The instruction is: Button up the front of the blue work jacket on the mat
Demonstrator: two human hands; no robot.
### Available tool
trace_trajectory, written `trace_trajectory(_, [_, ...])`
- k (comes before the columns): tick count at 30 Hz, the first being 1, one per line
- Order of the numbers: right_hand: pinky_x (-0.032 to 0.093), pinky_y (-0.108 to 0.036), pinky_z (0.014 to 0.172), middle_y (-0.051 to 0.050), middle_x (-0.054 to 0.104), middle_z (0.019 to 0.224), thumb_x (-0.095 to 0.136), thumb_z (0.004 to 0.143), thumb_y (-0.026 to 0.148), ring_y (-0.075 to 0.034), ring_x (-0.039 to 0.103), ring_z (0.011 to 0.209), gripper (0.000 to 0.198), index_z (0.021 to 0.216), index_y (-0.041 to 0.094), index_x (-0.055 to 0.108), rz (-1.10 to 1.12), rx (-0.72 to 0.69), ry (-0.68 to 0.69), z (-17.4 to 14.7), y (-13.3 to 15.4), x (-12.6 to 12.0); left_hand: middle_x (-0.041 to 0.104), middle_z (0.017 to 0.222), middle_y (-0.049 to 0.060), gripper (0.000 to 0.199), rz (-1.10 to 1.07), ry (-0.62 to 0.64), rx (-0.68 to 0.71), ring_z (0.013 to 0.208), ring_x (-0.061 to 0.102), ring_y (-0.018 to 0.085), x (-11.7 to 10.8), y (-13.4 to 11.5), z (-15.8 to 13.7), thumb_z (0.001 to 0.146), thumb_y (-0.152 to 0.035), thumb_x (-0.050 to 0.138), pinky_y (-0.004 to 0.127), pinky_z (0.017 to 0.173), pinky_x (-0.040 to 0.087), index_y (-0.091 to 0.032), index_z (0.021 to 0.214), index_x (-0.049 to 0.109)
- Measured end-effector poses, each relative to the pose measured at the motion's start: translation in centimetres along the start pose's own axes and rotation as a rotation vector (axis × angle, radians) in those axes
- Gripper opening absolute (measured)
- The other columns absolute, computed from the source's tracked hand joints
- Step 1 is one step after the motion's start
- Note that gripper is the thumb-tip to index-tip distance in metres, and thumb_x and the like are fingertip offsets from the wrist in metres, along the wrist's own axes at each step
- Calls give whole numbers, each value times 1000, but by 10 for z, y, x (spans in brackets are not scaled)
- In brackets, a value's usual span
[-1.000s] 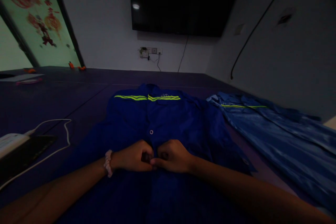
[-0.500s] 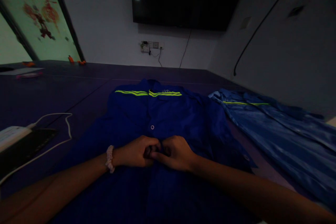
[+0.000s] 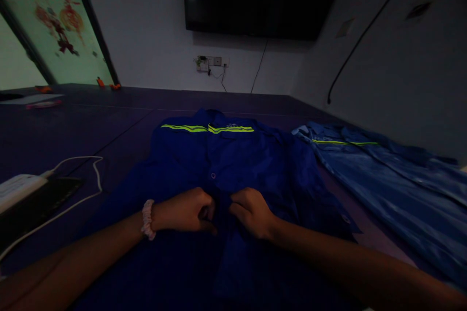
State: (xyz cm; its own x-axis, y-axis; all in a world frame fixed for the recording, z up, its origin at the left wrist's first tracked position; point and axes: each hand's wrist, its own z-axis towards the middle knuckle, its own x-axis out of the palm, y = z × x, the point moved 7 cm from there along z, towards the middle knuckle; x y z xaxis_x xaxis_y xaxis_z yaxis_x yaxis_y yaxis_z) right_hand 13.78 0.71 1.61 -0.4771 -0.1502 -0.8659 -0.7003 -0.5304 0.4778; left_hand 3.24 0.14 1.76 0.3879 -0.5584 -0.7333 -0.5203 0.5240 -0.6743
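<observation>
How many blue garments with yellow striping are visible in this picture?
2. The dark blue garment lies spread out beneath the left hand and the right hand; the lighter blue garment lies to its right. Any others underneath would be hidden.

A jacket (image 3: 251, 160) lies on the surface (image 3: 109, 119) between a cable (image 3: 84, 157), left, and another garment (image 3: 386, 170), right.

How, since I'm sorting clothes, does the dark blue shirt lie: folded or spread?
Spread: the shirt lies front up, chest stripes showing, one sleeve outstretched.
</observation>
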Motion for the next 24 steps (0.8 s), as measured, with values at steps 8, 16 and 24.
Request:
trace_trajectory(8, [22,-19,42,6,36,49,45,69,19,-7,33,46,18,53,18,38,466,107,0,-2,-1,8,51,53,-7,17,-143,-107,-78,47,46,7,-11,1,-1,70,-25,66,16,45,33,-14,62,55])
trace_trajectory(16, [23,-18,42,8,39,50,55,69,20,-5,35,44,7,71,17,49,711,105,-42,6,-5,13,44,44,-9,21,-333,-262,-154,37,39,5,-13,23,4,70,-30,63,16,38,29,-15,63,51])
trace_trajectory(24, [23,-19,42,7,40,51,55,72,26,-5,35,44,12,67,16,50,746,109,-37,7,-7,17,45,51,-7,23,-310,-377,-119,48,38,7,-15,23,4,67,-30,66,17,44,30,-14,58,51])
